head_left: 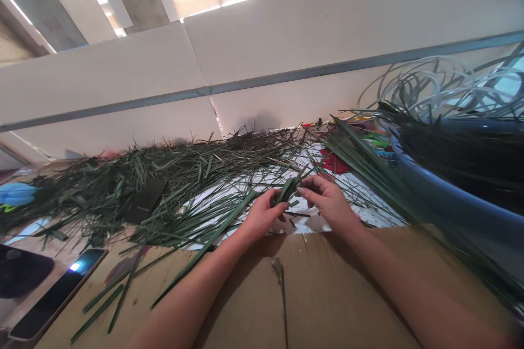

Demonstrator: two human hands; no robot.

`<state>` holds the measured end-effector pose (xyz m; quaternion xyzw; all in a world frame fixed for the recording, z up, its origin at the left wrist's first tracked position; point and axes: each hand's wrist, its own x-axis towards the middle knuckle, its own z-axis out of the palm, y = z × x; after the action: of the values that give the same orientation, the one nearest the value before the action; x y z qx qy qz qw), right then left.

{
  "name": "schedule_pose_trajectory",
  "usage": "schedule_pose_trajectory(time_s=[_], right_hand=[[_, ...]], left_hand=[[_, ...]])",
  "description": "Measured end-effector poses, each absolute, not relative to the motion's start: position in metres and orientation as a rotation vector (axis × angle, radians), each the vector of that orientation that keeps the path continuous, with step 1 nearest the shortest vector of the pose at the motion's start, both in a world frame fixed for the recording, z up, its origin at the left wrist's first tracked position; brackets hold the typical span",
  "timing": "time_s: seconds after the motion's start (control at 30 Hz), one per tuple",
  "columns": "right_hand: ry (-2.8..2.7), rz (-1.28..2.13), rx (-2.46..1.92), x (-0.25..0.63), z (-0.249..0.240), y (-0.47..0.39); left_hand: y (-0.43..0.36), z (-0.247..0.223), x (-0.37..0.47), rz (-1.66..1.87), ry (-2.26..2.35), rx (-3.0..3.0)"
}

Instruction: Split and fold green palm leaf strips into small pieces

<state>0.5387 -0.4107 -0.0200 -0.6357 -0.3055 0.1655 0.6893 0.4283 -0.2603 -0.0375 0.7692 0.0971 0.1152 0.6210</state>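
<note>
A person's two bare hands work a folded piece of green leaf (287, 190) above a white sheet (315, 223) just beyond the edge of a brown table (254, 305). The left hand (264, 212) grips the piece between thumb and fingers; the right hand (325, 199) pinches its far end. The piece appears partly worked, its leaf doubled over with thin ends jutting out, and it looks unfinished. Plenty of material remains: loose strips (204, 229) lie beside the left forearm, a tangled heap (196, 163) runs along the white wall (123, 125), and more dark strands fill a blue basin (442, 191) at right. No finished piece can be made out. The fingers cover much of the fold, so its exact form cannot be told. The basin is cut off by the frame, its contents lost in shadow, and a dark object (24, 270) beside the phone (57, 294) is only partly visible.
</note>
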Motion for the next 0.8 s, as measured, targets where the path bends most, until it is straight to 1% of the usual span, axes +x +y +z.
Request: schedule_pose_trajectory(time_s=[0.2, 0.4, 0.63, 0.8], right_hand=[[-0.698, 0.401, -1.407, 0.5380, -0.0203, -0.4109], [-0.786, 0.445, -1.396, 0.5380, -0.0193, -0.4127], [-0.755, 0.503, -1.353, 0.5393, -0.0193, -0.4116], [-0.714, 0.449, -1.381, 0.5387, -0.0167, -0.4109]], left_hand=[[-0.2592, -0.0378, 0.4302, 0.348, 0.252, 1.705], [-0.2570, -0.0333, 0.4301, 0.348, 0.264, 1.621], [-0.2535, -0.0385, 0.4271, 0.432, 0.275, 1.881], [-0.2569, -0.0370, 0.4259, 0.421, 0.260, 1.930]])
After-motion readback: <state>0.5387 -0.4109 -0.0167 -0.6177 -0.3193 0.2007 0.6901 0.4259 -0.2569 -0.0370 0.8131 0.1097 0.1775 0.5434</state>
